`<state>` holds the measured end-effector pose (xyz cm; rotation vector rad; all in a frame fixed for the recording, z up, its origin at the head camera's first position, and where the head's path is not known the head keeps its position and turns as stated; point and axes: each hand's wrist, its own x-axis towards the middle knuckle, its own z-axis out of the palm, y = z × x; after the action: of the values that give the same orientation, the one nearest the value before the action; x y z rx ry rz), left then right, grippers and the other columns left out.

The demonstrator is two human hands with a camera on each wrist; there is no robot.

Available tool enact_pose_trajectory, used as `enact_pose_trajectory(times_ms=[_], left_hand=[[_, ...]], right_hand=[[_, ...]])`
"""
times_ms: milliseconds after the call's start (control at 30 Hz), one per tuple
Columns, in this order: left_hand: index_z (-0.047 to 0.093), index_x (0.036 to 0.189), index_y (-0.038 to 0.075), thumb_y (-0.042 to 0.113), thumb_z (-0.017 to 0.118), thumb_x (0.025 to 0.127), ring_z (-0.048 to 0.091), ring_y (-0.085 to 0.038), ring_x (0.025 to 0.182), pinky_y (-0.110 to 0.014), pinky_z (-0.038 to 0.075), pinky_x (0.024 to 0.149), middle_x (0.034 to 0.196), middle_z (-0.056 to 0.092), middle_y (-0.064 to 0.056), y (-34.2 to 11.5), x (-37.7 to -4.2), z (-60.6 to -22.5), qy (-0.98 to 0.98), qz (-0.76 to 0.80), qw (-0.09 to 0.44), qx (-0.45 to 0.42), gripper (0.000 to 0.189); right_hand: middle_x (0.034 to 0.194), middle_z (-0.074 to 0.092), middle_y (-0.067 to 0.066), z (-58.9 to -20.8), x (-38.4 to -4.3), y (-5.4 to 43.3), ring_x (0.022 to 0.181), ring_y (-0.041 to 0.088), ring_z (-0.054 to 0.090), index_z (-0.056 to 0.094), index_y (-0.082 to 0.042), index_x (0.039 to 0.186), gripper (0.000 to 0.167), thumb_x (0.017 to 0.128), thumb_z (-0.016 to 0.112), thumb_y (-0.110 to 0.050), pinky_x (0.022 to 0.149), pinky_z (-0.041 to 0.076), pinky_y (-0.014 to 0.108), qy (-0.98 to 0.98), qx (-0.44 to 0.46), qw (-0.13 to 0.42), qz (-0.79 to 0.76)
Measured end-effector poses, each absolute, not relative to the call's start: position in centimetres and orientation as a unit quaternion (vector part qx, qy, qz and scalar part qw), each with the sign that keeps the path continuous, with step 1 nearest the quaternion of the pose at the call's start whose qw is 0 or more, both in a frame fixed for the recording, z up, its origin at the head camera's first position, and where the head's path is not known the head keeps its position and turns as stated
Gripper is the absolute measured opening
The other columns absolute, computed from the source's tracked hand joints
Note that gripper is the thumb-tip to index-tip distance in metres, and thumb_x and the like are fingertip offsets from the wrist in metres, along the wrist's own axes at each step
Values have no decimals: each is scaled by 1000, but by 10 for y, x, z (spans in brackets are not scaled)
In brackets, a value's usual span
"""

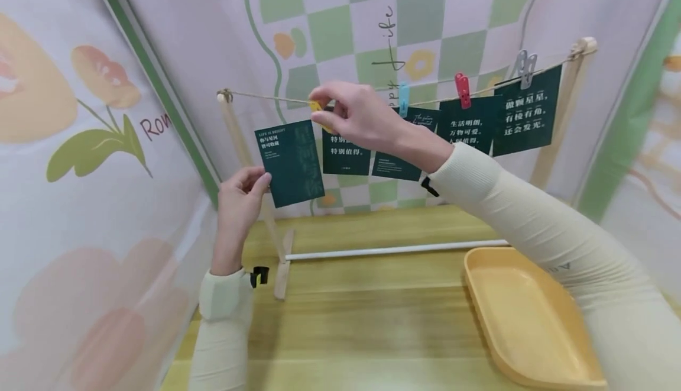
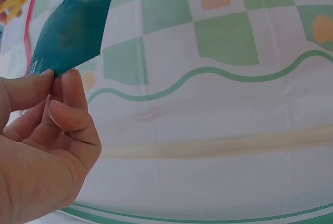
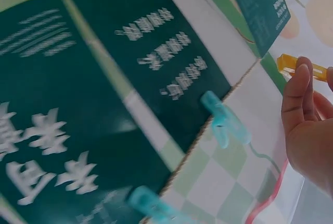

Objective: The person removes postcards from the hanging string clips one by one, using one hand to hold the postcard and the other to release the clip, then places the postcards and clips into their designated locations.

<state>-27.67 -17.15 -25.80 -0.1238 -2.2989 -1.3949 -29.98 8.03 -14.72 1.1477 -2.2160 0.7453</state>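
Observation:
My left hand pinches a dark green printed card by its left edge, between thumb and fingers. The card is slightly tilted, its upper edge just below the twine. In the left wrist view, the same card looks bent. With thumb and fingers, my right hand pinches a yellow clothespin close to the twine, beside the card's top corner. Behind that hand hangs another green card, its top partly hidden. Two teal clothespins grip the twine in the right wrist view.
Further right, more green cards hang from a red clothespin and a grey clothespin. Wooden posts hold the twine, with a white rod low between them. A yellow tray lies under my right forearm.

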Motion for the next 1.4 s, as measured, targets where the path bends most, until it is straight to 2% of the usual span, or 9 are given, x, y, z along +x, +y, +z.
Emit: enact_pose_trajectory(times_ms=[167,233,367,533,833,1133,1400], left_hand=[[70,112,6,21,61,98,66,-15,80,-21,52,72,99,69,-13,-167,-275,-264,-833,-502,221,-69,22],[70,111,4,19,61,98,65,-13,77,-19,51,69,98,70,-15,-168,-273,-267,-834,-500,220,-76,22],[70,110,3,18,61,98,64,-6,71,-17,48,61,95,71,-17,-172,-267,-272,-833,-502,218,-76,21],[70,110,4,21,61,98,63,-1,68,-20,47,57,91,70,-16,-178,-262,-276,-835,-507,201,-67,22],[69,106,3,20,62,97,65,-4,66,-22,52,57,87,70,-17,-179,-263,-292,-818,-543,167,-92,20],[69,103,4,19,61,98,65,-6,68,-22,52,59,86,71,-15,-184,-260,-303,-831,-531,144,-86,18],[69,103,8,20,61,98,65,-12,71,-24,51,57,84,70,-11,-187,-256,-315,-834,-524,127,-116,15]], right_hand=[[96,68,5,-164,-294,104,62,12,50,63,-5,123,28,98,60,-19,62,44,24,-815,436,279,259],[91,67,5,-172,-290,111,62,12,51,64,-4,121,27,98,61,-17,61,44,24,-813,443,282,252],[90,67,5,-182,-283,121,65,10,54,65,-3,118,24,97,62,-15,59,45,24,-811,451,284,240],[91,66,4,-190,-276,130,61,8,49,62,-5,122,28,95,64,-13,58,43,22,-813,446,287,241],[80,64,-2,-215,-260,154,62,4,49,62,-6,123,32,91,68,-7,54,41,18,-820,433,282,248],[86,66,-3,-241,-252,182,63,1,49,63,-9,119,32,88,71,-5,54,44,17,-838,404,282,235],[82,65,-6,-265,-244,206,61,-1,51,63,-10,119,31,89,69,-5,54,45,18,-854,378,245,260]])
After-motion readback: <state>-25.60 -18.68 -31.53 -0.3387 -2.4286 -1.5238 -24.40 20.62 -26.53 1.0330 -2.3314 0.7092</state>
